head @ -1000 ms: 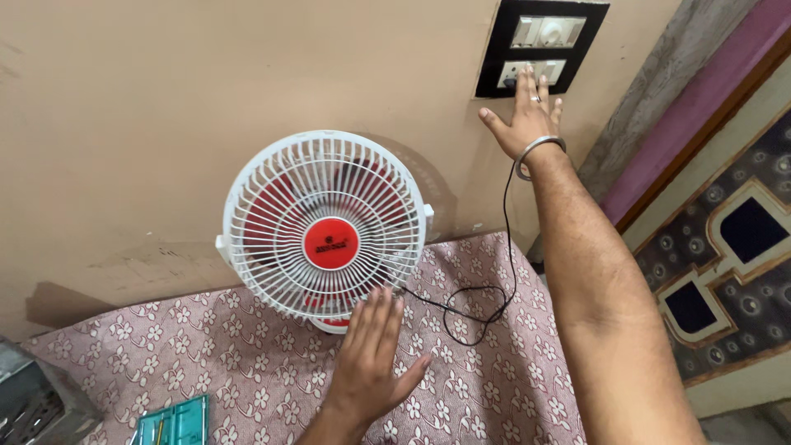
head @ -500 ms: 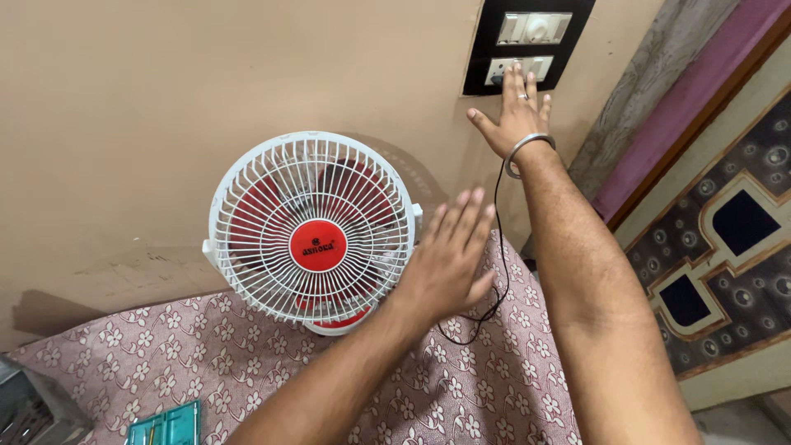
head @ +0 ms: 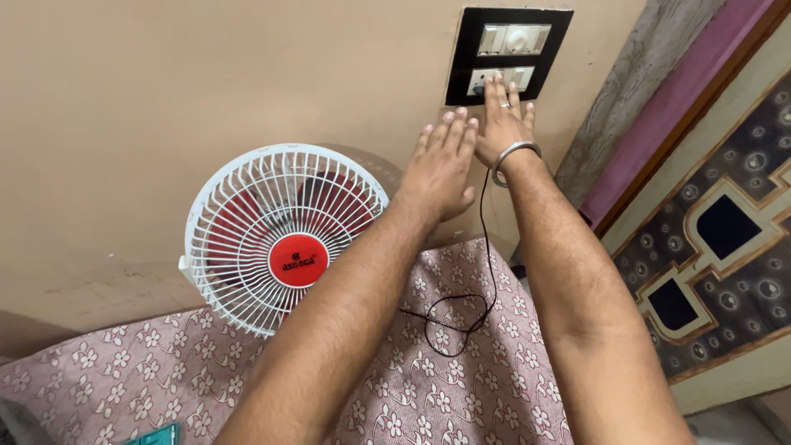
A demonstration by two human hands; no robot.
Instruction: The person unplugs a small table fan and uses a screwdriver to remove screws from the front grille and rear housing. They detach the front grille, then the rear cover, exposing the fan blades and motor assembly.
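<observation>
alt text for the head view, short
Both hands reach up to a black wall switch panel: the right hand touches its lower switches, the left hand flat beside it. Below, a white table fan stands on a floral cloth.

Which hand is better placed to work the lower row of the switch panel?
Right. The right hand already has its fingertips on the lower row of the black switch panel. The left hand is flat and open below the panel, apparently not touching it.
</observation>
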